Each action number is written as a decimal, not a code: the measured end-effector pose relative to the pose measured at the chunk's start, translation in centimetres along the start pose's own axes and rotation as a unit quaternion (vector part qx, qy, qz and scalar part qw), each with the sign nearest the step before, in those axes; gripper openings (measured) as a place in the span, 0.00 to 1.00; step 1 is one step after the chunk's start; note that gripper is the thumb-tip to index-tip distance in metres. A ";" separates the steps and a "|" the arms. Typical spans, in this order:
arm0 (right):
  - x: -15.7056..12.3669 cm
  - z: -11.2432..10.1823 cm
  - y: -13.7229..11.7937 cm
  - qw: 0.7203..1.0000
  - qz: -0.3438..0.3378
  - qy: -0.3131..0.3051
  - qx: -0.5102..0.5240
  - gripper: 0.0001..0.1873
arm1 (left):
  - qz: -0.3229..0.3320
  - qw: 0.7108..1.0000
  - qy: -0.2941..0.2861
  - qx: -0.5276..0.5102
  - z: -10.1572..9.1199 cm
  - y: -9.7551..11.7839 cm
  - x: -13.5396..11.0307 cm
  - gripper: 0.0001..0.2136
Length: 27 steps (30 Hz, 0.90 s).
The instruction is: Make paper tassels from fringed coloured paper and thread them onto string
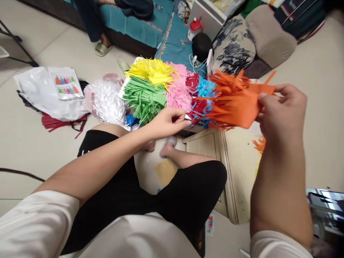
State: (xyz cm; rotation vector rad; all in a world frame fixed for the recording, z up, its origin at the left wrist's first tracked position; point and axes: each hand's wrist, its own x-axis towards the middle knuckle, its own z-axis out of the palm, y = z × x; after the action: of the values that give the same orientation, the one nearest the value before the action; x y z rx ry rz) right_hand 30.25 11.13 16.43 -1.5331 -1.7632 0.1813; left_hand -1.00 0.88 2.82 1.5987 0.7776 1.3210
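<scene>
Floor, one orange fringed paper

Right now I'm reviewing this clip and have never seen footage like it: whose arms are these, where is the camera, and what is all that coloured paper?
The camera sits on a person's head, looking down, so both arms are their own. The right hand pinches an orange fringed paper piece by its uncut edge. The left hand reaches to the fringe tips, fingers closed near them; whether it grips them is unclear. Behind lie more fringed paper bundles: yellow, green, pink, plus red and blue. The person sits cross-legged on a tiled floor beside a low cream cabinet. Another person's sandalled foot shows at the top.
</scene>
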 end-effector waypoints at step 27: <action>-17.2 12.3 -1.5 0.959 -0.001 -0.090 0.267 0.17 | -0.211 0.977 -0.039 0.008 0.0 -1.3 -0.9 0.11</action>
State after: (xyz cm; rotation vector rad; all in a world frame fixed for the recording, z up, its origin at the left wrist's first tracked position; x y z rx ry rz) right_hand 20.92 -0.05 1.03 -1.1445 -1.6694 0.7526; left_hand -1.15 0.63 1.32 1.3897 1.0158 0.9417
